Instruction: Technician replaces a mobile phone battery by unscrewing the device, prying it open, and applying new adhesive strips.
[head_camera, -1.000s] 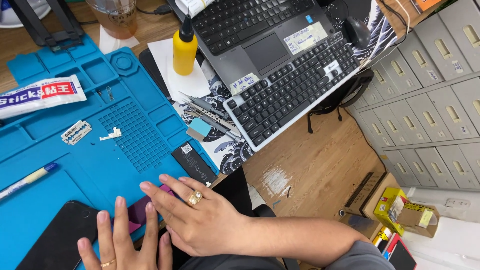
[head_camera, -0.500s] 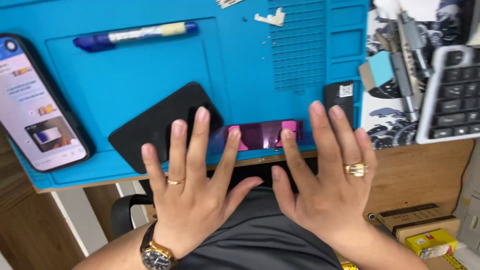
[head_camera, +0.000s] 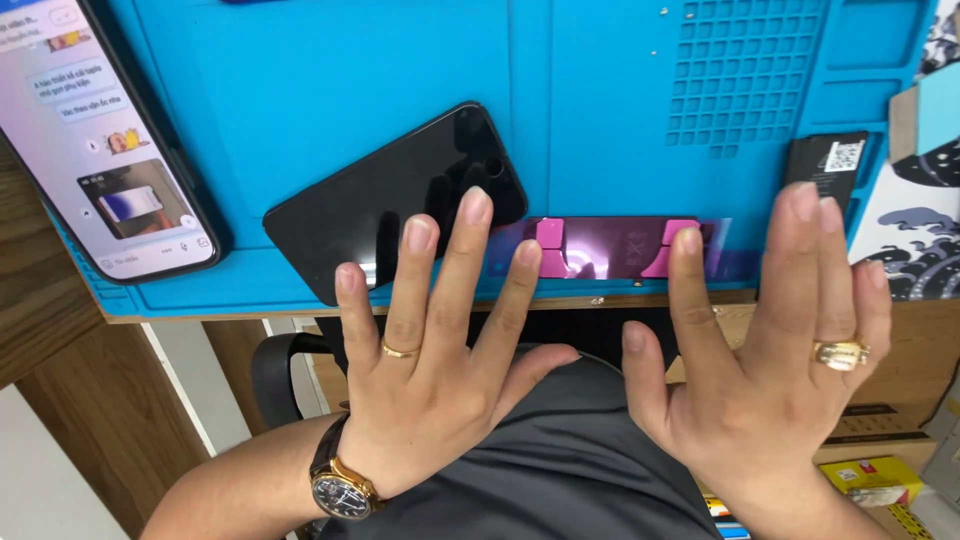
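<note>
**A:** What is lying where, biggest first?

**B:** A blue silicone work mat (head_camera: 620, 110) is covering the desk. The left hand (head_camera: 440, 390) and right hand (head_camera: 770, 370) are both spreading flat over its near edge, fingers splayed apart and gripping nothing.

**A:** And under them?

**B:** A glossy black slab-shaped phone (head_camera: 400, 200) is lying at a slant on the mat, with the left fingertips reaching over its lower edge. A second phone with a lit screen (head_camera: 110, 150) is resting at the mat's left edge. Between the hands, a shiny pink-purple strip-shaped device (head_camera: 610, 248) is sitting along the mat's front channel. The right index fingertip is over its right end; I cannot tell if it is touching.

**A:** Which step would you say?

**B:** Judging by the pose, the hands are pausing before any handling. Lifting the strip would call for the fingers to close on its ends.

**A:** The compartments?

**B:** A small black rectangular part with a white label (head_camera: 835, 165) is occupying a recess at the right. The grid of square cells (head_camera: 740, 80) is looking empty.
</note>
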